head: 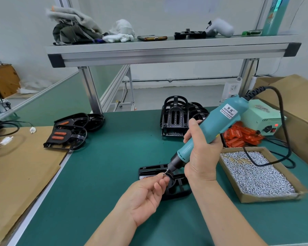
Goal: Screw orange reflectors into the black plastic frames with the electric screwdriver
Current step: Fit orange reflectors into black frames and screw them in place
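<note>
Head view: my right grip (201, 153) is wrapped round the teal electric screwdriver (226, 121), fingers curled about its body, the tool tilted with its black nose pointing down and to the left. My left grip (146, 197) lies palm up just below the bit, the fingertips pinching a small silver screw (163, 174) against the tip. Directly beneath both lies a black plastic frame (149, 170), flat on the green worktop (105, 174), partly hidden by my fingers and the tool's nose; I cannot tell whether a reflector sits in it.

To my right, a shallow cardboard tray (267, 198) holds a heap of loose screws (256, 173), and the screwdriver's black cord (283, 121) loops across it. Behind the tray is a pile of orange reflectors (242, 137), just beside a pale green power box (263, 119) with a red light lit. A stack of black frames (176, 118) stands at the far edge of the worktop, behind my right grip.

Well off to the left, more frames fitted with orange reflectors (64, 135) lie overlapping, their near edge resting on a brown cardboard sheet (16, 166). Above, an aluminium shelf (167, 50) carries rags, a phone and another black frame.
</note>
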